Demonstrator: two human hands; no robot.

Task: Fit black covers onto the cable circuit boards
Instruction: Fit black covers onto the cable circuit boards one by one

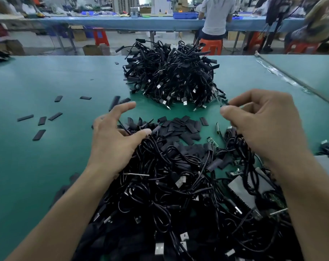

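Right hand (pixel 263 125) pinches a blurred cable end (pixel 221 99) between thumb and forefinger; left hand (pixel 111 132) — spread, gripping nothing — hovers at 9 o'clock of the black covers (pixel 180 127), and should lift just one.

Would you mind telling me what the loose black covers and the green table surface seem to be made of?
Black covers: probably thin plastic or rubbery sleeving, matte; they lie flat with a dull sheen. Green table surface: likely a rubber or vinyl mat, smooth, softly reflective.
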